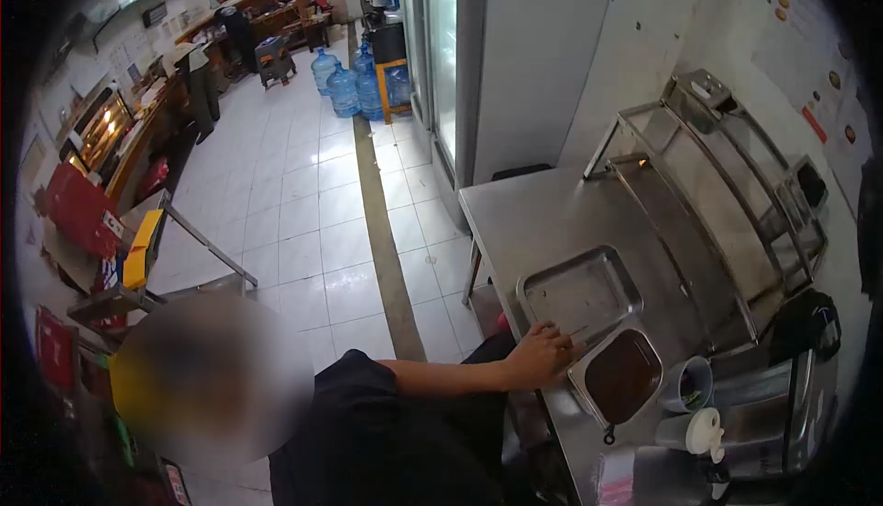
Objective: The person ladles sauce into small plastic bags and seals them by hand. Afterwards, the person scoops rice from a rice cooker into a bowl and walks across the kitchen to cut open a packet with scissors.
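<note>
Wearer's own hands are out of frame; can't tell their state. Nearest is a person in a black short-sleeved top (395,442), head blurred, one bare arm out over the worktop. That person's hand (541,355): fingers curled and bunched, not spread. Thin dark sliver (579,329) right by the fingertips, can't tell if it's pinched.

Hand sits just beside a pale-rimmed rectangular metal pan (583,394) with a flat dark reddish-brown surface (625,373) inside; pan is near the worktop's edge. Next to it: greyish round tub (707,385) with bits of green inside, white container with a white spouted lid (705,434), pink-and-white packet or cloth (616,480), no lettering legible.

Beyond the hand, a shallow rounded-corner steel tray (575,296) on the stainless steel worktop (524,207). Steel rack (685,216) behind. Wall poster (809,69) has red and brown pictures, text too small to read.

Left side: red box (74,207) with a white label, unreadable; yellow block-shaped item (142,248).

Further: tall grey glass-door cabinet (543,64), then blue water jugs (343,92), no brand legible. Two people at the far-left counter.
</note>
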The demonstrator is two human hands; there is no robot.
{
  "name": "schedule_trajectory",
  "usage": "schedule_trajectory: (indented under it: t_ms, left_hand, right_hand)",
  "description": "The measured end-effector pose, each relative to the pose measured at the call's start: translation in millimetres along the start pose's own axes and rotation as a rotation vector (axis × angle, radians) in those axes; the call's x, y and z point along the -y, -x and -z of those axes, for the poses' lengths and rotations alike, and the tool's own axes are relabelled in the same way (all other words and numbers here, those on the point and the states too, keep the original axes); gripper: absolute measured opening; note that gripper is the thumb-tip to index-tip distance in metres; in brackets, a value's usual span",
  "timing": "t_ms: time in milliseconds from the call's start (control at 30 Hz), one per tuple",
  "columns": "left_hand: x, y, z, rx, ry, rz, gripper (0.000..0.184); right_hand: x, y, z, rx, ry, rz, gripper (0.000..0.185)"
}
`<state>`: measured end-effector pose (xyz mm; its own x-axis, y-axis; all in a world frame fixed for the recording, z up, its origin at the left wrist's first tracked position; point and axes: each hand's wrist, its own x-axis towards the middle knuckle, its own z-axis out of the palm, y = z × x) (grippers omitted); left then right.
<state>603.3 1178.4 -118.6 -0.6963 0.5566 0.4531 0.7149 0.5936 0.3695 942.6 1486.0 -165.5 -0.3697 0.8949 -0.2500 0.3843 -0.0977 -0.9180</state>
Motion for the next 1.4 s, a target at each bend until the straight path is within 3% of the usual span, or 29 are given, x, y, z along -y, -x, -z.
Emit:
schedule_trajectory:
  t_ms: [167, 300, 433, 533, 633, 700, 733, 800, 833, 867, 900, 933, 967, 1100, 1233, 1333, 1400]
  left_hand:
    - [-10.9, 4.2, -4.4, 0.011, 0.015, -0.015, 0.041]
    - [-14.2, 2.5, 4.8, 0.041, 0.077, -0.049, 0.042]
    - [-20.2, 6.3, 2.2, 0.072, 0.135, -0.071, 0.043]
    - [-16.9, 0.0, 14.5, 0.218, 0.218, -0.091, 0.045]
    - [-7.5, -0.7, 25.3, -0.005, 0.410, -0.120, 0.049]
    - [6.8, -1.7, 20.2, -0.041, 0.517, -0.071, 0.052]
    - [17.7, -3.2, 12.2, -0.040, 0.417, -0.062, 0.049]
    - [13.9, -0.4, 32.3, -0.101, 0.504, 0.033, 0.040]
    - [12.2, 1.0, 32.1, -0.120, 0.540, 0.033, 0.032]
    - [22.9, 6.9, 28.2, -0.144, 0.457, -0.094, 0.028]
    - [8.3, 9.5, 40.6, -0.207, 0.453, -0.034, 0.026]
    - [0.8, 1.2, 48.6, -0.279, 0.505, -0.163, 0.031]
    - [-11.8, 5.2, 53.7, -0.293, 0.491, -0.096, 0.041]
    - [-35.0, 29.5, 60.4, -0.444, 0.501, -0.289, 0.051]
    - [-61.7, 35.4, 62.2, -0.283, 0.794, -0.581, 0.029]
    - [-82.3, 36.1, 62.8, -0.053, 0.839, -0.662, 0.020]
    - [-98.4, 37.8, 53.1, 0.095, 0.912, -0.668, 0.017]
  right_hand:
    - [51.6, 29.3, -132.0, 0.237, 0.155, 0.293, 0.026]
    - [62.8, 39.5, -164.8, 0.301, 0.178, 0.350, 0.028]
    - [50.2, 27.9, -137.6, 0.216, 0.166, 0.338, 0.030]
    - [33.3, 14.0, -100.3, 0.122, 0.132, 0.316, 0.031]
    - [14.5, 1.8, -51.8, 0.018, 0.093, 0.306, 0.033]
    - [-1.6, 4.5, -11.9, -0.051, 0.060, 0.299, 0.034]
    - [-9.7, 6.8, 8.3, -0.080, 0.032, 0.304, 0.034]
    - [-13.0, 21.0, 30.7, -0.086, -0.045, 0.294, 0.035]
    - [18.5, 43.3, 15.5, -0.070, -0.212, 0.219, 0.034]
    - [39.5, 42.5, 19.4, -0.047, 0.153, 0.084, 0.034]
    - [24.1, 43.8, 18.3, -0.024, -0.197, 0.182, 0.026]
    - [-9.7, 25.1, 34.0, -0.103, -0.074, 0.248, 0.022]
    - [-3.7, 31.1, 34.0, -0.087, -0.125, 0.257, 0.020]
    - [17.3, 51.4, 25.5, -0.307, -0.247, 0.177, 0.016]
    - [25.9, 56.3, 30.1, -0.529, -0.301, 0.281, 0.013]
    - [54.3, 67.4, 29.8, -0.636, -0.362, 0.374, 0.012]
    - [72.0, 73.3, 20.1, -0.591, -0.361, 0.354, 0.012]
